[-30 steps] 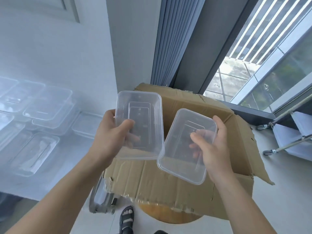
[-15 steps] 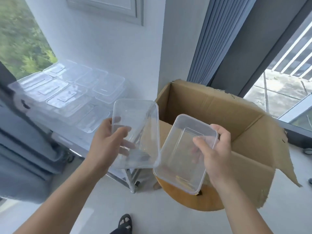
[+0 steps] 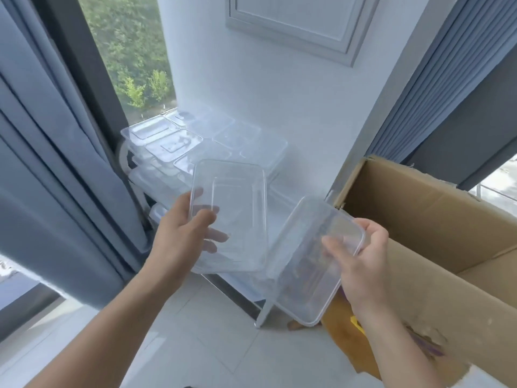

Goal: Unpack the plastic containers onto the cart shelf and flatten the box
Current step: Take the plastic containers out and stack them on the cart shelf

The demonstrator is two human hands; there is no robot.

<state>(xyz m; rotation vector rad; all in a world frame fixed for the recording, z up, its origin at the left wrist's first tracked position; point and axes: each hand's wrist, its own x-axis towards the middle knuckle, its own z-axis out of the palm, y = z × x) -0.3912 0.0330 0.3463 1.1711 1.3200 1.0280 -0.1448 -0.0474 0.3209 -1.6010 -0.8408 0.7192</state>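
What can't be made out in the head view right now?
- Cardboard box interior, head view: its near wall and the right hand hide the bottom; remaining contents unknown.
- Shelf containers: clear, overlapping, blurred, partly behind the left container held by the left hand; count unclear.
- Cart: little beyond one leg shows below the right container.
- Box's right side: cut off by the frame edge.

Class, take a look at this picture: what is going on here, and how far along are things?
A person is unpacking clear plastic containers. The left hand grips the upper container and the right hand grips the lower container, both held in the air beside the open cardboard box. Several stacked containers already sit on the cart shelf. The box is not yet flattened.
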